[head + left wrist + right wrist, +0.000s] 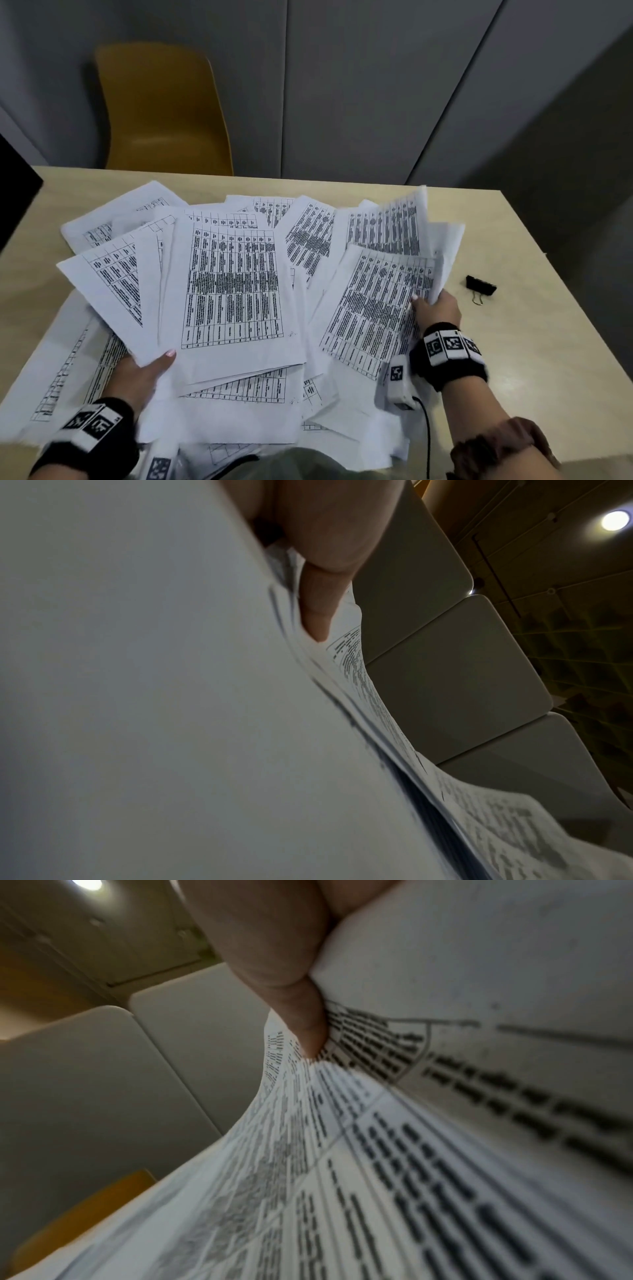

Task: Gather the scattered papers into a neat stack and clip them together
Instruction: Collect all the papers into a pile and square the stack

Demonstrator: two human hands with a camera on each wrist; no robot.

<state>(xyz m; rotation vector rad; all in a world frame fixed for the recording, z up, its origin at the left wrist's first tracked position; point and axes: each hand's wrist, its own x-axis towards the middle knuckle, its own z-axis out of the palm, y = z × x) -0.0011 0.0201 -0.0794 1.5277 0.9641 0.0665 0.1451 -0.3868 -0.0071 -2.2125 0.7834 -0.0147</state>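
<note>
Several printed papers (pixel 233 284) with black tables lie fanned and overlapping across the beige table (pixel 534 359). My left hand (pixel 144 373) grips the near edge of a loose bundle at the left, thumb on top; the left wrist view shows that thumb (pixel 316 607) pressed on the sheets (pixel 137 696). My right hand (pixel 435 305) pinches a few raised sheets at the right; its thumb (pixel 304 1026) lies on printed paper (pixel 428 1150) in the right wrist view. A black binder clip (pixel 480 286) lies on the table, right of my right hand, untouched.
A yellow chair (pixel 161 109) stands behind the table's far edge. Grey wall panels (pixel 359 85) rise beyond. A dark object (pixel 13 192) juts in at the far left. Bare tabletop shows at the right, around the clip.
</note>
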